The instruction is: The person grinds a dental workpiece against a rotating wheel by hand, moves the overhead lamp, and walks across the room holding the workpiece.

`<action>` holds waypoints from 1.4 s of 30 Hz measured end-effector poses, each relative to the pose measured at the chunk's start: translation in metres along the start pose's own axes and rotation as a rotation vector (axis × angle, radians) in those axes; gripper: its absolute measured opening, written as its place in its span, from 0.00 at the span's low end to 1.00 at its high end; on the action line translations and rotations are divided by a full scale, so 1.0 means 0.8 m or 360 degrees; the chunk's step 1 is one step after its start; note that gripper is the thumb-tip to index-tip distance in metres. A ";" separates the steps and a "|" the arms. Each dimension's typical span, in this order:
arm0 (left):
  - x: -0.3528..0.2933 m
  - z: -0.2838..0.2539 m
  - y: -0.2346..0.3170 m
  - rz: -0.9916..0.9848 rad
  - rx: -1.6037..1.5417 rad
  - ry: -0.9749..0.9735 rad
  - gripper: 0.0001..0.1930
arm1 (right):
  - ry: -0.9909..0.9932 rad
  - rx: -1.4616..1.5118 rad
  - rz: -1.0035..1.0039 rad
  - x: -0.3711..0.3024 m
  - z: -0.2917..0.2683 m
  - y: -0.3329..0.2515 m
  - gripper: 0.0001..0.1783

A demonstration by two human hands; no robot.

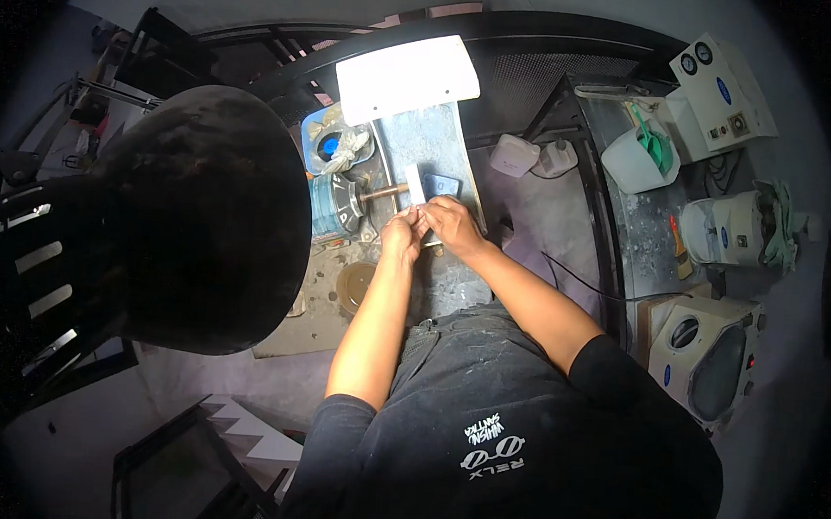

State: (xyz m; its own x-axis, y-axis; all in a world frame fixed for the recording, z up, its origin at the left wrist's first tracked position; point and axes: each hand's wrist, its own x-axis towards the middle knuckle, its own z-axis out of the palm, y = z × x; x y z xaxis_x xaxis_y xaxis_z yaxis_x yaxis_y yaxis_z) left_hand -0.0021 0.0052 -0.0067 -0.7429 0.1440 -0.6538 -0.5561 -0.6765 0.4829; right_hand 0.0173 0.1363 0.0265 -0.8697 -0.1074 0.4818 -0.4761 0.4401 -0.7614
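Observation:
My left hand (pixel 404 234) and my right hand (pixel 453 228) meet at the bench, fingertips pinched together. Whatever they hold is too small and too covered to make out. Just beyond the fingertips is the lower edge of a narrow white wheel (pixel 413 182); I cannot tell whether they touch it. A brown shaft (pixel 382 192) joins the wheel to a teal and grey motor (pixel 336 206) on the left. Close behind my right hand lies a small blue rectangular item (pixel 443 185). The metal tray (pixel 423 135) runs under the wheel.
A large black lamp shade (pixel 204 218) fills the left. A white panel (pixel 408 78) covers the tray's far end. Nearby are a blue tub (pixel 312 130) and a round brown dish (pixel 355 287). On the right bench stand a white container (pixel 635 165) and a gauge box (pixel 722 95).

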 end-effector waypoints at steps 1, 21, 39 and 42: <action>0.001 0.002 -0.001 0.0003 0.0008 0.0099 0.06 | -0.0045 -0.0049 0.0002 0.001 0.001 0.004 0.05; -0.019 0.007 0.012 -0.0019 -0.0006 -0.0030 0.07 | -0.0076 -0.0088 -0.0066 0.002 -0.003 -0.004 0.07; -0.051 0.005 0.011 0.0851 0.1176 -0.0176 0.04 | -0.0219 0.0918 0.1107 -0.006 -0.005 0.009 0.08; -0.053 0.002 0.011 0.0894 0.1253 -0.0164 0.04 | -0.0277 0.0952 0.1184 -0.005 -0.005 0.009 0.08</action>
State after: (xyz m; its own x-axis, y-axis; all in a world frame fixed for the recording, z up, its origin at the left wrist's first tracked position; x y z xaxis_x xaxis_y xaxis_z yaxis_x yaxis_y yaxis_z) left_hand 0.0238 -0.0056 0.0265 -0.9843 0.0355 -0.1727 -0.1726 0.0054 0.9850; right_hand 0.0183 0.1432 0.0209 -0.9595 -0.1365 -0.2466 0.2579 -0.0725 -0.9634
